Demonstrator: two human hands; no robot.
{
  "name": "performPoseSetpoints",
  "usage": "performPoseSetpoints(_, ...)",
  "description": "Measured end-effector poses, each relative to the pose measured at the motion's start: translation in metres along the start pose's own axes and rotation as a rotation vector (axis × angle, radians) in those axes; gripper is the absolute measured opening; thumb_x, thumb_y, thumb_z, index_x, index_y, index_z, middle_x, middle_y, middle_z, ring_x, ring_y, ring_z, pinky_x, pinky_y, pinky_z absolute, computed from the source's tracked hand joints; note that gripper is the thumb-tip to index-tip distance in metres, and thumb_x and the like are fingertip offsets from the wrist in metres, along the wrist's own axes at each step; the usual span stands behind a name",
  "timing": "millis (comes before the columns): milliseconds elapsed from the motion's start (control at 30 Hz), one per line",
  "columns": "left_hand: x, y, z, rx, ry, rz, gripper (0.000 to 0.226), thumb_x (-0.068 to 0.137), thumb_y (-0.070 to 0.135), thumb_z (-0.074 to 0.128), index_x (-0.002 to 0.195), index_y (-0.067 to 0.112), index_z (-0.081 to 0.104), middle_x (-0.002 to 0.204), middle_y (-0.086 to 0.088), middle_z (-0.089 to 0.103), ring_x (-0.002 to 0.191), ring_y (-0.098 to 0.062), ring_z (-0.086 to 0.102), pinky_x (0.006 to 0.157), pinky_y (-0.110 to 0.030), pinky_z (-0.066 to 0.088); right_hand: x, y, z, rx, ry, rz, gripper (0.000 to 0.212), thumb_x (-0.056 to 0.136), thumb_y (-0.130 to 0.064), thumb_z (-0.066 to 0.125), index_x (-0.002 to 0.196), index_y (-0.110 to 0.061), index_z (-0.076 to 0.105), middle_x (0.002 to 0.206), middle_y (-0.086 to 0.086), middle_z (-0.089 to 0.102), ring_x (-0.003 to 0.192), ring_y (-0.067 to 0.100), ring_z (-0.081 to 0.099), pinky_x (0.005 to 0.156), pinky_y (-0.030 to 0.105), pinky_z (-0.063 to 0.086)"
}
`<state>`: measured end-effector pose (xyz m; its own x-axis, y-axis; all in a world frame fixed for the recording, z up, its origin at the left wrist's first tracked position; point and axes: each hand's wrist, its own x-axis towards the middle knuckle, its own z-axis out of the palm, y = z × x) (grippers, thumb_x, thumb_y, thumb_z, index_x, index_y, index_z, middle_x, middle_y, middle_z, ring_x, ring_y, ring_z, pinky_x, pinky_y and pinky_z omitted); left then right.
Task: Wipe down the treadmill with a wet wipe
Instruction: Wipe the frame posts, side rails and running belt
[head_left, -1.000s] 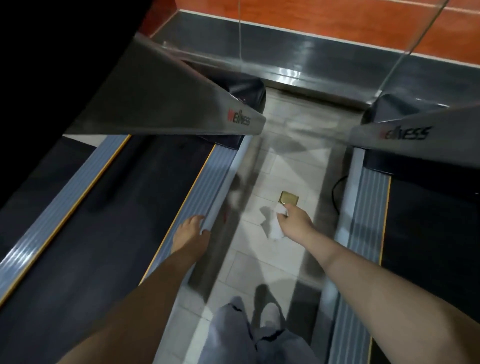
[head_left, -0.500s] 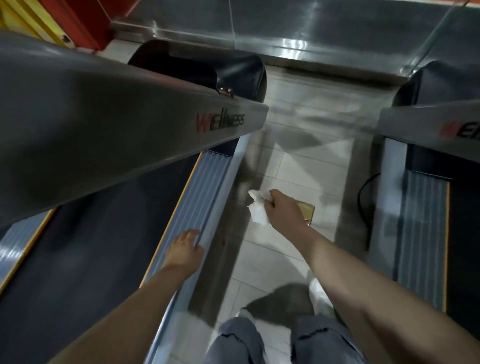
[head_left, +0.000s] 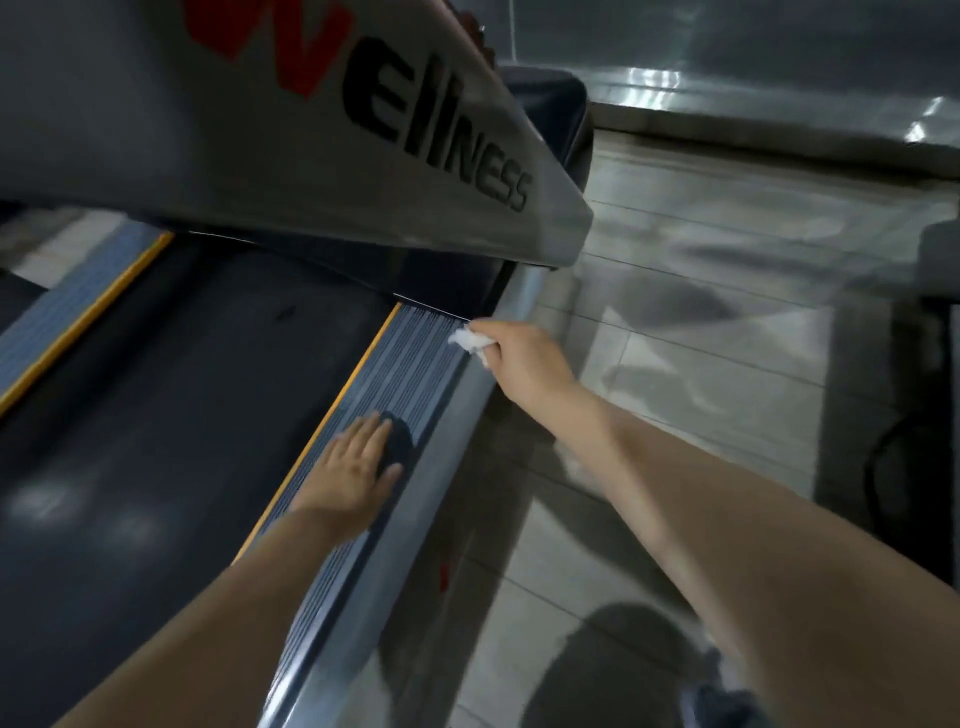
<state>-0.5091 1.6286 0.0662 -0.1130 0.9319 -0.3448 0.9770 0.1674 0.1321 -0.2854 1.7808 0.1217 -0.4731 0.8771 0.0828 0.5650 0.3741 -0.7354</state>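
The treadmill fills the left of the view: a dark belt (head_left: 171, 415), a ribbed grey side rail (head_left: 410, 364) with a yellow edge, and a grey upright arm (head_left: 291, 140) lettered "Wellness" overhead. My left hand (head_left: 353, 473) lies flat on the side rail with straight fingers. My right hand (head_left: 519, 358) grips a crumpled white wet wipe (head_left: 467, 340) and holds it against the far end of the same rail, just below the arm's tip.
A pale tiled floor (head_left: 701, 338) runs between this treadmill and a second machine whose edge (head_left: 935, 322) shows at far right, with a black cable beside it. A dark motor cover (head_left: 561, 114) sits beyond the arm. My leg and shoe show at the bottom right.
My right hand has carried the wipe from over the floor left onto the treadmill's side rail. The view has dropped closer to the machine. My left hand stays on the rail.
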Motion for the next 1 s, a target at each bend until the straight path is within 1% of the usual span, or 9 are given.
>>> performPoseSetpoints(100, 0.0, -0.016, 0.032, 0.031, 0.086, 0.101, 0.083, 0.089, 0.072, -0.002, 0.157, 0.025, 0.003, 0.164, 0.008, -0.005, 0.151, -0.01, -0.008, 0.122, -0.031, -0.003, 0.053, 0.014, 0.041, -0.058, 0.002, -0.093, 0.039, 0.094, 0.0, 0.051, 0.132, -0.008, 0.06, 0.14, 0.012, 0.054, 0.131, 0.026, 0.048, 0.109, 0.026, 0.03)
performPoseSetpoints(200, -0.003, -0.018, 0.043, -0.024, 0.223, 0.136, 0.068, 0.098, 0.063, 0.009, 0.157, 0.029, 0.011, 0.164, 0.012, 0.004, 0.151, -0.006, -0.002, 0.123, -0.033, 0.001, 0.083, 0.025, 0.082, -0.281, -0.21, -0.216, 0.039, 0.093, -0.001, 0.049, 0.131, -0.004, 0.058, 0.135, 0.014, 0.055, 0.128, 0.029, 0.049, 0.111, 0.036, 0.028)
performPoseSetpoints(233, -0.002, -0.019, 0.044, -0.033, 0.239, 0.146, 0.066, 0.099, 0.061, 0.011, 0.157, 0.03, 0.012, 0.163, 0.013, 0.004, 0.151, -0.005, -0.002, 0.122, -0.032, 0.0, 0.082, 0.033, 0.094, -0.359, -0.221, -0.276, 0.038, 0.093, -0.004, 0.049, 0.13, -0.003, 0.056, 0.134, 0.014, 0.055, 0.128, 0.03, 0.048, 0.113, 0.041, 0.028)
performPoseSetpoints(300, -0.003, -0.02, 0.044, -0.042, 0.255, 0.154, 0.064, 0.1, 0.061, 0.013, 0.157, 0.032, 0.011, 0.163, 0.015, 0.004, 0.15, -0.004, -0.002, 0.122, -0.031, -0.001, 0.062, 0.045, 0.106, -0.381, -0.209, -0.308, 0.054, 0.099, -0.029, 0.04, 0.145, -0.002, 0.038, 0.154, 0.013, 0.034, 0.144, 0.029, 0.028, 0.12, 0.043, 0.016)
performPoseSetpoints(367, -0.003, -0.018, 0.042, -0.048, 0.248, 0.142, 0.063, 0.1, 0.06, 0.015, 0.157, 0.033, 0.01, 0.163, 0.015, 0.004, 0.15, -0.004, -0.001, 0.122, -0.032, 0.0, 0.036, 0.051, 0.107, -0.46, -0.292, -0.317, 0.082, 0.094, -0.061, 0.016, 0.155, -0.006, 0.008, 0.163, 0.006, 0.002, 0.151, 0.022, -0.001, 0.123, 0.039, 0.002)
performPoseSetpoints(433, -0.003, -0.016, 0.041, -0.041, 0.237, 0.141, 0.063, 0.1, 0.059, 0.017, 0.157, 0.033, 0.01, 0.164, 0.014, 0.005, 0.151, -0.005, 0.0, 0.122, -0.034, 0.002, 0.03, 0.05, 0.106, -0.543, -0.412, -0.333, 0.092, 0.088, -0.07, 0.006, 0.155, -0.009, -0.007, 0.162, 0.005, -0.013, 0.149, 0.019, -0.014, 0.122, 0.038, -0.004)
performPoseSetpoints(633, -0.005, -0.018, 0.045, -0.039, 0.274, 0.137, 0.061, 0.101, 0.056, 0.019, 0.157, 0.031, 0.015, 0.164, 0.013, 0.01, 0.151, -0.007, 0.004, 0.121, -0.037, 0.008, 0.13, 0.023, 0.117, -0.703, -0.468, -0.39, 0.083, 0.098, -0.063, 0.019, 0.155, -0.007, -0.004, 0.164, 0.008, -0.005, 0.15, 0.019, -0.005, 0.122, 0.033, -0.004)
performPoseSetpoints(867, -0.003, -0.014, 0.042, -0.025, 0.27, 0.136, 0.062, 0.101, 0.055, 0.019, 0.157, 0.03, 0.015, 0.164, 0.011, 0.012, 0.151, -0.007, 0.005, 0.122, -0.035, 0.007, 0.041, 0.027, 0.12, -0.513, -0.414, -0.366, 0.085, 0.096, -0.066, 0.019, 0.155, -0.009, -0.003, 0.163, 0.007, -0.008, 0.15, 0.019, -0.009, 0.122, 0.036, -0.006)
performPoseSetpoints(1000, -0.005, -0.016, 0.042, -0.094, 0.294, 0.146, 0.06, 0.101, 0.053, 0.023, 0.156, 0.028, 0.024, 0.163, 0.012, 0.017, 0.15, -0.006, 0.01, 0.122, -0.034, 0.009, 0.093, 0.031, 0.118, -0.599, -0.398, -0.253, 0.085, 0.096, -0.066, 0.015, 0.155, -0.009, -0.006, 0.163, 0.007, -0.009, 0.15, 0.018, -0.009, 0.121, 0.034, -0.007)
